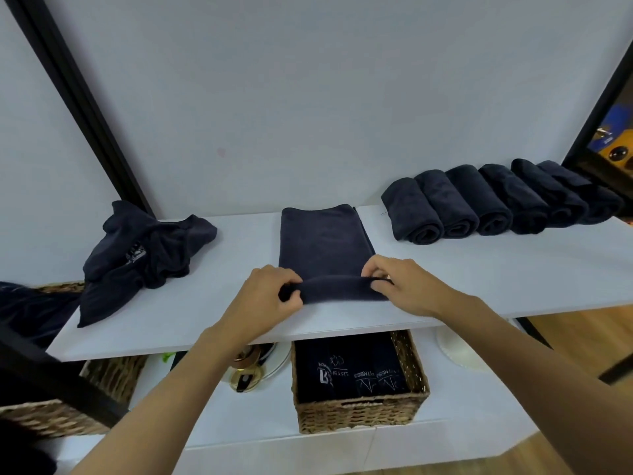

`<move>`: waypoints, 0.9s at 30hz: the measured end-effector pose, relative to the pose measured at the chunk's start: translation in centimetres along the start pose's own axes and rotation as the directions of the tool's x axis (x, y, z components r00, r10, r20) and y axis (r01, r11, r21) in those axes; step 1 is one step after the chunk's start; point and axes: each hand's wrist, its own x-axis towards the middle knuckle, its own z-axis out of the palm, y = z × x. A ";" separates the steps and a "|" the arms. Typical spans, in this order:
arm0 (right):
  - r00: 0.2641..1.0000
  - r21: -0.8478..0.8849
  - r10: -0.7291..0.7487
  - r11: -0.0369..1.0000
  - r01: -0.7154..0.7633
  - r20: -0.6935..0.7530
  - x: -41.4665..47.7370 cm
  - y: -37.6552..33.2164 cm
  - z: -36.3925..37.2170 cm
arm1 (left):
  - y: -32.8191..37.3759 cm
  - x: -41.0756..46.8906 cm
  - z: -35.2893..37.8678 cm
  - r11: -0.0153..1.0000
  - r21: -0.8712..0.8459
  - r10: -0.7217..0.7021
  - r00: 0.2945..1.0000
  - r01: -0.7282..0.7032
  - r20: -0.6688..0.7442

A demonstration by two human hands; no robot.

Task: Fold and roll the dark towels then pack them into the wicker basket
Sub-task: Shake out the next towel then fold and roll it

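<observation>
The fingers (pixel 291 281) of the left hand (pixel 270 296) curl over the left end of the folded towel's near edge with the thumb below, pinching the cloth where it is turned up into a short first roll. The fingers (pixel 378 269) of the right hand (pixel 404 286) pinch the right end of that roll, curled over it likewise. The folded towel (pixel 325 241) lies flat as a long dark strip on the white shelf (pixel 496 279), running from the hands toward the wall. To the right of the folded towel, apart from it, a row of rolled towels (pixel 479 207) lies side by side, each touching the next. To its left sits a heap of unfolded towels (pixel 144 248). Below the folded towel's near end, on a lower surface, stands the wicker basket (pixel 359 414) with packed towels (pixel 352 371) inside, pale logos showing. Lower left of the folded towel, a second basket (pixel 54 416) is partly hidden.
</observation>
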 end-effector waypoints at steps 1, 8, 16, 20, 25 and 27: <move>0.999 0.103 0.040 0.994 -0.043 0.027 0.4 -0.1 -0.4 | -0.1 0.4 -0.2 0.989 -0.116 -0.095 0.995 0.096 0.020; 0.992 0.048 -0.011 0.999 0.017 -0.126 2.9 0.4 -0.8 | -1.5 2.7 0.2 0.931 -0.291 -0.221 0.975 0.220 0.029; 0.936 -0.429 -0.346 0.857 0.285 -0.069 2.3 2.9 0.4 | -1.6 2.6 2.1 0.991 0.116 -0.045 0.987 0.064 -0.156; 0.976 -0.159 -0.208 0.968 0.197 -0.063 3.3 2.6 -0.4 | -1.9 1.3 2.5 0.913 0.391 0.189 0.969 -0.115 -0.157; 0.990 0.239 -0.081 0.970 0.053 0.112 5.4 3.2 -1.6 | -1.8 1.3 2.6 0.860 0.494 0.198 0.975 -0.127 -0.095; 0.981 0.349 -0.027 0.936 -0.043 0.194 6.1 3.3 -2.4 | -1.5 1.8 2.3 0.904 0.414 0.159 0.983 -0.109 -0.089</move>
